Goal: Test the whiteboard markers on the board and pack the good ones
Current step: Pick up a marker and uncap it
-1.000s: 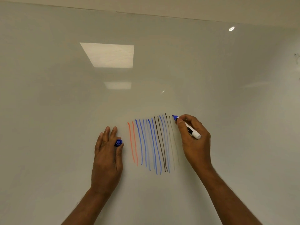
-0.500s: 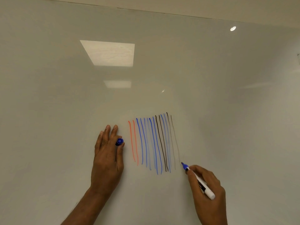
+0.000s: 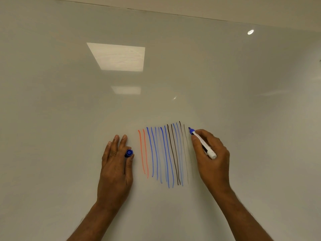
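As the right hand (image 3: pixel 212 157) stands: its grip is clamped on a marker (image 3: pixel 202 142), thumb and fingers curled round the white barrel, the butt end sticking out toward the lower right.
Marker tip: blue and uncapped. It points up and left, at the board (image 3: pixel 69 119) just right of the top of a faint grey line (image 3: pixel 186 153). Whether it touches, I cannot tell.
Left hand (image 3: pixel 116 167): laid against the board, several fingers straight and pointing up, its grip pinching a blue cap (image 3: pixel 128 153) between thumb and forefinger.
Cap: round end facing the camera, just left of the orange strokes (image 3: pixel 143 153) and apart from them.
Lines (image 3: pixel 163 153): a row of near-upright strokes between the two hands. Two orange stand at the left, then several blue, dark and pale, with dark brown ones among them, and thin grey at the right.
Board: glossy, pale, filling nearly the whole view. A square light reflection (image 3: pixel 119 56) shows at upper left, a small bright spot (image 3: pixel 250 32) at upper right.
Wall (image 3: pixel 225 6): a pale strip above the board's top edge.
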`<state>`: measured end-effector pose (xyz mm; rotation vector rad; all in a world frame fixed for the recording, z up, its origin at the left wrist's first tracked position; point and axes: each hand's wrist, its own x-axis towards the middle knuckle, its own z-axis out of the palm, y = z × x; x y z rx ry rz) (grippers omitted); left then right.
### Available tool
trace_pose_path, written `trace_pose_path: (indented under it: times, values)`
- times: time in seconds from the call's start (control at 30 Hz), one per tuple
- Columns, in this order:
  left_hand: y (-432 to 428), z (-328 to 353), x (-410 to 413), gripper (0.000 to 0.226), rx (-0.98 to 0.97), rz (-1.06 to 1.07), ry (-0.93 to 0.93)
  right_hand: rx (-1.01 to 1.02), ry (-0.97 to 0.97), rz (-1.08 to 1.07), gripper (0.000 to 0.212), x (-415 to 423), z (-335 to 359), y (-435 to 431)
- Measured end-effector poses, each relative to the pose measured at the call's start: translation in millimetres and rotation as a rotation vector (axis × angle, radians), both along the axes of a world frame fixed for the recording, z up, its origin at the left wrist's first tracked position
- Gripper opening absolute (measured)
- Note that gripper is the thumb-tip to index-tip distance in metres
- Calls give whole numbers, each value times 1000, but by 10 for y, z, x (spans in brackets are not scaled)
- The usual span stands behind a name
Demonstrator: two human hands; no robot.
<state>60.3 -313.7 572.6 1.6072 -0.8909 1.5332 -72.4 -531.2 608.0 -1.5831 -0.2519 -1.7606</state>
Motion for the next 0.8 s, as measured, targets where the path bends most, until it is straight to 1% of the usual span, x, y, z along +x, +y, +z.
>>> trace_pose_path:
  times: [0.13,0.3,0.33,0.4,0.43,0.5,0.6,0.63,0.7,0.8]
  values:
    - [5,5,-1,51,15,13,-20,-29,15,-41,20,-41,-323,-48]
    - [11,13,-30,51,5,-14,2,8,78,-67,26,-101,-962,-159]
    - [9,17,-47,51,7,-23,-2,14,111,-71,27,-131,-1078,-191]
    - [18,15,-72,49,4,-54,18,61,266,-23,23,-239,-1228,-198]
    - [34,9,-93,49,-2,-89,52,106,308,14,23,-277,-1289,-195]
    - [84,-43,-176,47,-30,-197,134,196,279,117,26,-357,-1332,-94]
    - [168,-196,-457,34,-145,-396,223,243,307,273,6,-543,-1268,219]
    - [200,-244,-580,27,-200,-456,267,241,329,322,6,-628,-1228,360]
    - [274,-328,-807,19,-320,-561,396,220,362,448,12,-727,-1201,638]
    - [412,-393,-1035,19,-481,-806,639,201,431,588,22,-767,-1169,1031]
